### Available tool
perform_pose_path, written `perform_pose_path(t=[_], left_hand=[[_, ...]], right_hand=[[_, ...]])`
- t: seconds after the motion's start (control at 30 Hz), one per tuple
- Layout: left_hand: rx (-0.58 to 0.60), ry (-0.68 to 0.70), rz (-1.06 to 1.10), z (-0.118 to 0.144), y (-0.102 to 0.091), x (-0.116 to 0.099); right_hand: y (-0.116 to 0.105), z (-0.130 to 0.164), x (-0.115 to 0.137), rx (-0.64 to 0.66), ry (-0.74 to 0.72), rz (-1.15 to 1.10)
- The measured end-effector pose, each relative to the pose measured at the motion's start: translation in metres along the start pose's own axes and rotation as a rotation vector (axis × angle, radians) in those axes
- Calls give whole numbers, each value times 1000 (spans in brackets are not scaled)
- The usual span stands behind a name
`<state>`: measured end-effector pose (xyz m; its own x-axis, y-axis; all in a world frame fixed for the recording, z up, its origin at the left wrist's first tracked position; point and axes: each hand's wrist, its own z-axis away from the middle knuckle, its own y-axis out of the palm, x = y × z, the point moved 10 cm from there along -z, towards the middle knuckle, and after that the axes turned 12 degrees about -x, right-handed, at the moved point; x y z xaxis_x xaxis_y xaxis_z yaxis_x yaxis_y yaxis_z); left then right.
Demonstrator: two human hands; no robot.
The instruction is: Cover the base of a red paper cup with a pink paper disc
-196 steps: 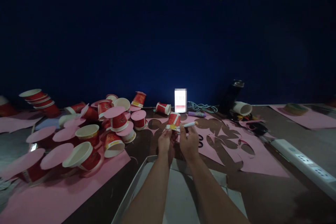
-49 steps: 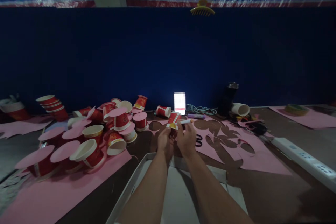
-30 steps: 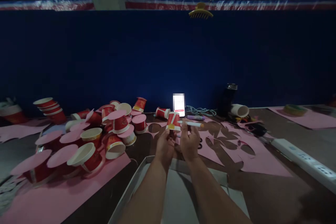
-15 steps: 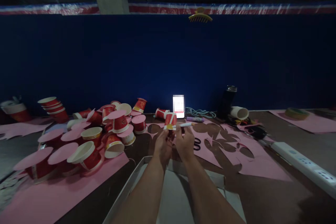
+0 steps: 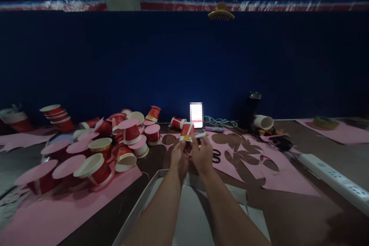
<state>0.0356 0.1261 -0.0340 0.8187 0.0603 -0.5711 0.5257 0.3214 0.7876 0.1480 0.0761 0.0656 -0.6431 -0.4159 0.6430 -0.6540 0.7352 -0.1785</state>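
Red cup [image 5: 187,130] | lit screen [image 5: 196,113] behind | cup pile [image 5: 130,134] left | cut paper [image 5: 284,180] right

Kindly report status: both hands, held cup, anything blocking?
Left hand holding red cup; right hand holding white pen beside it. Fallen cup behind; nothing visibly blocking.

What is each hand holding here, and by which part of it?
The left hand holds a red paper cup by its lower end. The right hand grips a white pen by its barrel; whether that hand also touches the cup is unclear.
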Motion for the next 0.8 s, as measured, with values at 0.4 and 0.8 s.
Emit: perform_pose_path(t=[0.4, 0.8], left_hand=[[-25, 41, -99, 1, -2, -1], [-115, -163, 90, 12, -4, -1]], right_hand=[[5, 0, 1, 53, -1, 1], [-3, 10, -79, -300, 759, -533]])
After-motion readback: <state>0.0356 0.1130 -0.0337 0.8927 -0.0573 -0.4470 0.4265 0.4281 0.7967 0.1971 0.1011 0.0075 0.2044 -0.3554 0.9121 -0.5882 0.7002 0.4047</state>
